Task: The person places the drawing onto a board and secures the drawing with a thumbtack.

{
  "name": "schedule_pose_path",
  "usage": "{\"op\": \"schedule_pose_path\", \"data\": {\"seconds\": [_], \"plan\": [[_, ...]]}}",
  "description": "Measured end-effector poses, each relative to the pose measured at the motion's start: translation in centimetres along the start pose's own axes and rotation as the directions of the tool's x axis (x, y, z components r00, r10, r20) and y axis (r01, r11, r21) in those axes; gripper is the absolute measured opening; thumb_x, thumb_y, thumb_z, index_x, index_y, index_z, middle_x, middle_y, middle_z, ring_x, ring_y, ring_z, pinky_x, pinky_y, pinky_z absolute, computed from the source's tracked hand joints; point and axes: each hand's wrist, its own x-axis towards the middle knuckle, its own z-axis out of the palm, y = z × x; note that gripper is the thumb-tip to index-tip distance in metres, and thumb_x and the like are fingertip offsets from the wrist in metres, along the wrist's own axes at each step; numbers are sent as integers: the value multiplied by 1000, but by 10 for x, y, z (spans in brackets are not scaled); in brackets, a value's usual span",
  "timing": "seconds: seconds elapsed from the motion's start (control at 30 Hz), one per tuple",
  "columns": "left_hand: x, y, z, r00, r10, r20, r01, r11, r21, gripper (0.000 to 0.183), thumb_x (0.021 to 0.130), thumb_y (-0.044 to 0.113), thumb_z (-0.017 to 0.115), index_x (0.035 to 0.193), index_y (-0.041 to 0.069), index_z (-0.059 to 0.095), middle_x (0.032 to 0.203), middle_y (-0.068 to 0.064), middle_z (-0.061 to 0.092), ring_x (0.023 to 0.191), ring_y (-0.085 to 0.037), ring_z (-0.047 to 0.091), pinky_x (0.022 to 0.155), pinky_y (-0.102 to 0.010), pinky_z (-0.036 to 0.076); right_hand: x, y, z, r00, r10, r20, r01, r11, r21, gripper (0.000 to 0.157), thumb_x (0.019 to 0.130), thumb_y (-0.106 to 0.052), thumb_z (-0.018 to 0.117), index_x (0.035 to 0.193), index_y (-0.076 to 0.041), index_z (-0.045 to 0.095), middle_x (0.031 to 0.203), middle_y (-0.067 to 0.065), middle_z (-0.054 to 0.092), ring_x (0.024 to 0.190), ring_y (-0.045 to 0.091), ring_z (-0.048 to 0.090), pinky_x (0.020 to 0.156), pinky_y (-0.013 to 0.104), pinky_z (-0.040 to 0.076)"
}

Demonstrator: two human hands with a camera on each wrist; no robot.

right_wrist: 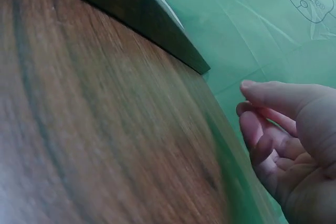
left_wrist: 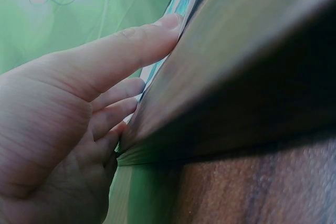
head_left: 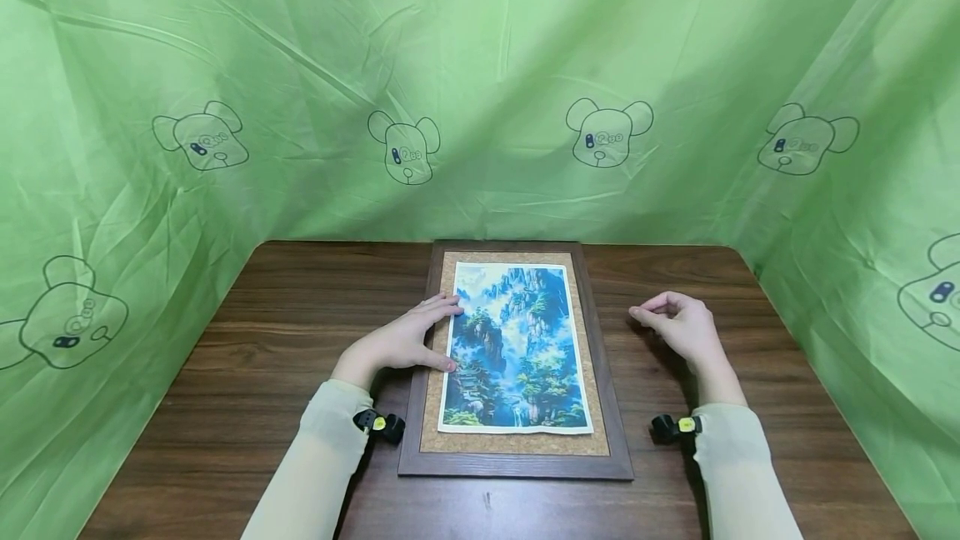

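Note:
A printed landscape picture [head_left: 517,348] of blue mountains and green trees lies on a cork board [head_left: 525,443] with a dark wooden frame [head_left: 517,465]. On the picture's left edge rests my left hand [head_left: 405,340], its fingers spread and fairly straight, with the thumb lower down. The left wrist view shows that thumb [left_wrist: 131,45] touching near the edge of the picture. My right hand [head_left: 684,327] hovers over the table to the right of the frame, fingers loosely bent. In the right wrist view nothing shows between its thumb [right_wrist: 273,95] and fingers.
The board lies on a dark wood-grain table [head_left: 285,357], reaching its far edge. A green curtain [head_left: 495,90] printed with bear heads surrounds the table at the back and sides. Each wrist wears a small black camera [head_left: 663,430].

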Motion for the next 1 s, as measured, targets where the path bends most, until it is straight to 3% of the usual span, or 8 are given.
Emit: {"op": "schedule_pose_path", "data": {"seconds": [0.17,0.4,0.67,1.0], "plan": [[0,-2,0,1000,0,0,0,1000,-10,99,92,46,90,170,11,40,183,-6,19,170,-31,3,132,-65,14,1,-4,4,999,-12,-51,11,1000,-10,47,92,-52,88,103,-7,80,89,1,80,71,10,67,58,29,57],[-2,-3,2,1000,-20,-2,20,1000,-15,99,92,48,89,171,14,39,183,-2,18,170,-28,3,132,-64,14,4,-29,14,993,-81,-91,77,996,-50,45,92,-56,87,100,-11,81,92,2,81,82,13,70,71,27,52],[-1,-4,1,1000,-7,-4,7,1000,-13,99,92,48,89,170,14,40,183,-4,18,170,-30,3,132,-66,15,34,-69,31,956,-288,-54,285,957,-58,26,96,-40,88,101,-16,85,96,1,83,83,13,74,70,21,54],[-1,-3,1,1000,1,-6,-1,1000,-4,99,92,48,89,170,13,41,183,-4,19,170,-30,4,132,-65,14,75,-99,65,942,-333,52,336,940,-63,16,95,-30,90,94,-16,83,89,-1,80,83,19,75,73,39,60]]}}
